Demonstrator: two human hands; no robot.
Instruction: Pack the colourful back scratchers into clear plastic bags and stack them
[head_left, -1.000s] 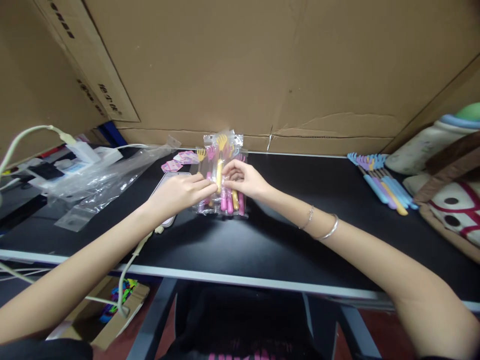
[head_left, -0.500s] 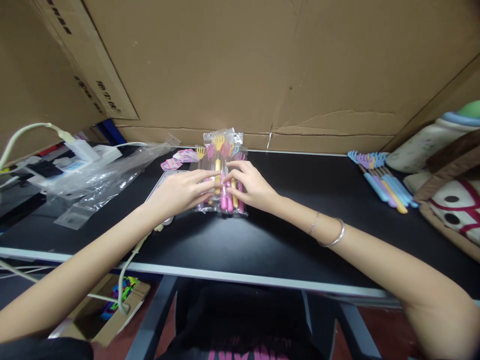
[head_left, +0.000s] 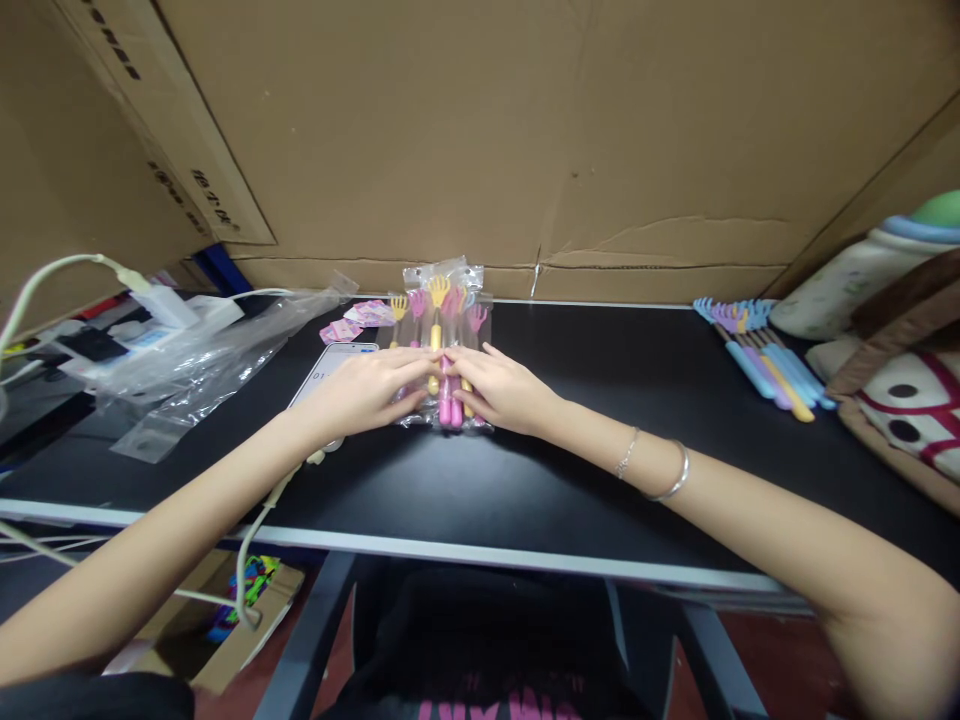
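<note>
A pile of back scratchers (head_left: 436,340) in clear plastic bags lies on the black table, their yellow and pink hand-shaped heads pointing to the wall. Across the left part of the pile rests my left hand (head_left: 367,388), palm down with fingers stretched out. My right hand (head_left: 508,390) lies flat over the right part, its fingertips meeting those of the left. Pink handle ends (head_left: 450,412) show below the fingers; the middle of the handles is covered. A phone (head_left: 319,372) sits partly under my left hand and wrist.
Pink printed cards (head_left: 370,314) lie behind the phone. Empty clear bags (head_left: 210,385) and a white power strip (head_left: 169,318) with cables are at the left. Unbagged back scratchers (head_left: 761,365), a bottle (head_left: 829,285) and a fabric bag (head_left: 862,395) stand at the right. Cardboard (head_left: 480,130) walls the back.
Both hands have come closer together over the bagged back scratchers, and their fingers now lie flatter. The fingertips meet at the middle. The pile has barely moved.
</note>
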